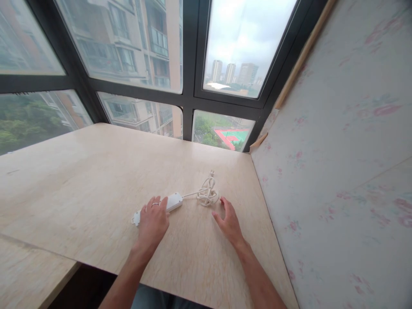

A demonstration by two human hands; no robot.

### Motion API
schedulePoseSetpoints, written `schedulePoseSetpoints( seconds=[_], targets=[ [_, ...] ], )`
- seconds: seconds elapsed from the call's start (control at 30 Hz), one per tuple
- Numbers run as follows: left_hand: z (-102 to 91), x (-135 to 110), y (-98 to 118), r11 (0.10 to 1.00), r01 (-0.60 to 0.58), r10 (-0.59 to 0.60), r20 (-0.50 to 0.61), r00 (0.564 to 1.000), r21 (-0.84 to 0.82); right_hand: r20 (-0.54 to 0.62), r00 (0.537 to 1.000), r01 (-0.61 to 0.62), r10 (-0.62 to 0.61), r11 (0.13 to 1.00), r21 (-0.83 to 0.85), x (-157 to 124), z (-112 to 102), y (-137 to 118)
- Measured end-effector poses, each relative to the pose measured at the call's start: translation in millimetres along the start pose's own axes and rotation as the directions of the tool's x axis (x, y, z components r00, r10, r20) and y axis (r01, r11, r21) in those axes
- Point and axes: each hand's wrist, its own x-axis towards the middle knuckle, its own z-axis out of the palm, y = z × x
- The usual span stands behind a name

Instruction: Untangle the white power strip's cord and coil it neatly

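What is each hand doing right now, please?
Left hand: laid over the power strip; grip cannot be told.
Right hand: open, empty, beside the coiled cord.

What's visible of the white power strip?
The power strip is a white plastic bar lying flat, slanted, on the pale wooden table. The left hand covers its middle; both ends show. Its white cord leaves the right end for a knotted bundle, plug pointing away, near the open right hand.
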Motion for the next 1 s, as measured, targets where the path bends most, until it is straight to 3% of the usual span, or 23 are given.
schedulePoseSetpoints(
  seconds=[0.2, 0.4, 0.57, 0.73, 1.0],
  targets=[
    [21.7, 5.3, 47.1, 0.899, -0.217, 0.194, -0.097, 0.976, -0.381, -0.002, 1.0, 0.005, -0.005, 0.998, -0.067, -1.7, 2.6, -6.0],
    [39.1, 25.0, 77.3, 0.819, -0.212, 0.195, -0.089, 0.977, -0.533, -0.01, 1.0, 0.015, -0.016, 0.996, -0.088, -3.5, 1.9, -5.1],
    [50.5, 32.6, 82.6, 0.804, -0.177, 0.182, -0.049, 0.982, -0.568, -0.001, 0.999, 0.034, -0.035, 0.988, -0.154, -3.9, 1.7, -4.9],
    [57.1, 26.7, 80.8, 0.729, -0.165, 0.162, -0.066, 0.985, -0.665, 0.015, 1.0, 0.011, -0.008, 0.985, -0.171, -4.1, 0.7, -4.0],
    [41.6, 26.0, 77.6, 0.643, -0.188, 0.235, -0.042, 0.971, -0.742, 0.014, 0.998, -0.06, 0.063, 0.991, -0.119, -4.3, -0.7, -4.5]
  ],
)
